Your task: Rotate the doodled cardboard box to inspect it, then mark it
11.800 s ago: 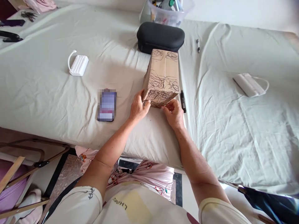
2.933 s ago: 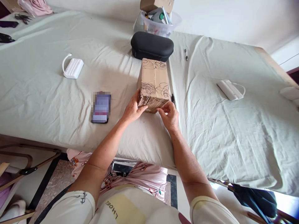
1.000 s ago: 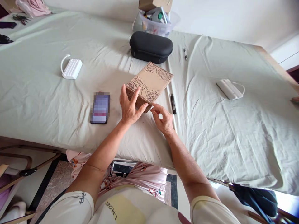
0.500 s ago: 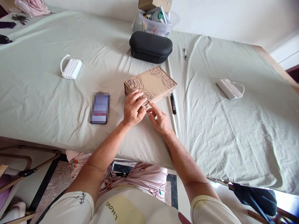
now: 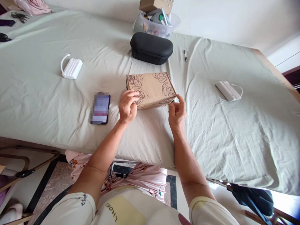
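A brown cardboard box [image 5: 150, 87] covered in black scribbles lies flat on the pale sheet of the bed [image 5: 234, 134]. My left hand [image 5: 126, 107] rests at its near left corner with the fingers curled against the side. My right hand [image 5: 177, 112] is at the near right corner, thumb and fingertips pinched at the edge. A sliver of a black marker [image 5: 173, 101] shows between the box and my right thumb.
A phone [image 5: 100, 107] lies left of my left hand. Beyond the box are a black zip case [image 5: 151, 48], a clear tub [image 5: 159, 26] of supplies and a pen [image 5: 185, 55]. White power banks lie far left [image 5: 71, 68] and right [image 5: 227, 90].
The box, which stood on end and was then tipped over, now lies flat and squared to me. My right hand has shifted from its middle front to the right corner.
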The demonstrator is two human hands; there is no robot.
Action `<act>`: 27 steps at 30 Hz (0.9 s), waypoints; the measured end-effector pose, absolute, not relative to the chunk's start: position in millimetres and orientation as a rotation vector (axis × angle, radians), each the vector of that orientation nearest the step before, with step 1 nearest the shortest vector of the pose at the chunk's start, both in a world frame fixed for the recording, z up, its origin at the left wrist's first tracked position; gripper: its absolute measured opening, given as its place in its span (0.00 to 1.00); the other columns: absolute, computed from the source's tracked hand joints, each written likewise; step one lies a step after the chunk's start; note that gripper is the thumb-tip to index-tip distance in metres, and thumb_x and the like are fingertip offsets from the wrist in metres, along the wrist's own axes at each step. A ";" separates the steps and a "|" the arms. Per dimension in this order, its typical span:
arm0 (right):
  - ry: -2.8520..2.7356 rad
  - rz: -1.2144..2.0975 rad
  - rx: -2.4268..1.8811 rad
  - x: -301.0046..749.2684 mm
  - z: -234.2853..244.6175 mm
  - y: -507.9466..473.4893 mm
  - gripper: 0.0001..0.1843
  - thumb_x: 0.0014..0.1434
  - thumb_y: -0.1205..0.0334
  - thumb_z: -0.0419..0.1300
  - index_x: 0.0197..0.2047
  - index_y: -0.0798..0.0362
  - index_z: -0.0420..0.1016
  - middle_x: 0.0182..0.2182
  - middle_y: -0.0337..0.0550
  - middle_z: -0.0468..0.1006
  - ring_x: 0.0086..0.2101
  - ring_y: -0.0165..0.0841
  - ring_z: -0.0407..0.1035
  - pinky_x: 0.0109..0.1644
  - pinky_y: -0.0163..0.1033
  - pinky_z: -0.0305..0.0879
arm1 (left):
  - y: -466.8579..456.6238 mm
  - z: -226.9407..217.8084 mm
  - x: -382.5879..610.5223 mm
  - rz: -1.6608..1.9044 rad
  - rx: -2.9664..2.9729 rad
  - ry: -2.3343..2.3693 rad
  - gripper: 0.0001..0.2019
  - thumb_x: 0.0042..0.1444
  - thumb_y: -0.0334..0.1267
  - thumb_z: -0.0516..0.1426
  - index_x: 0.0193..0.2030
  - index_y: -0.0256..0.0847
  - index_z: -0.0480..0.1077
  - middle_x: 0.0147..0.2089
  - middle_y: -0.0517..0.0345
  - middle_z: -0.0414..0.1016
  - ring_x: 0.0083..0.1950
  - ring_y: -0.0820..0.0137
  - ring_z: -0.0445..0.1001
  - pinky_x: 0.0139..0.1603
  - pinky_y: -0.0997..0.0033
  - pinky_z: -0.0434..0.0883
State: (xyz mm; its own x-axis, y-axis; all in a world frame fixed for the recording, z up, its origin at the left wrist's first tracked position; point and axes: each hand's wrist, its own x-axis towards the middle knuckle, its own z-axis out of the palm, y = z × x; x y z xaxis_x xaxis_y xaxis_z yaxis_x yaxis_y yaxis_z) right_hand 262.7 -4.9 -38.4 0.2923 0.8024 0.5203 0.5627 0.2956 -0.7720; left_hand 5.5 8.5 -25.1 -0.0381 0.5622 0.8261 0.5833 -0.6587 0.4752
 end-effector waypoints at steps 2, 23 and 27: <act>-1.302 0.246 -1.386 265.2 -40.5 -1.4 0.28 0.69 0.45 0.60 0.68 0.46 0.71 0.35 0.37 0.81 0.27 0.29 0.69 0.34 0.38 0.71 | 8.5 -24.9 4.7 -1.830 -2.120 -1.385 0.11 0.62 0.27 0.50 0.40 0.45 0.71 0.56 0.53 0.83 0.65 0.61 0.78 0.68 0.50 0.76; -1.604 0.310 -1.709 268.0 -50.6 2.7 0.20 0.60 0.54 0.59 0.53 0.50 0.76 0.47 0.49 0.85 0.26 0.31 0.67 0.47 0.51 0.76 | 17.2 -43.4 11.4 -1.679 -2.020 -2.357 0.21 0.55 0.24 0.61 0.54 0.43 0.66 0.52 0.49 0.81 0.56 0.55 0.82 0.61 0.51 0.80; -1.580 0.308 -1.707 267.2 -50.8 3.2 0.18 0.58 0.54 0.60 0.50 0.50 0.76 0.46 0.48 0.84 0.25 0.30 0.65 0.47 0.52 0.75 | 16.2 -42.3 12.7 -1.547 -2.005 -2.377 0.19 0.54 0.23 0.62 0.50 0.43 0.68 0.51 0.48 0.81 0.57 0.52 0.82 0.61 0.49 0.79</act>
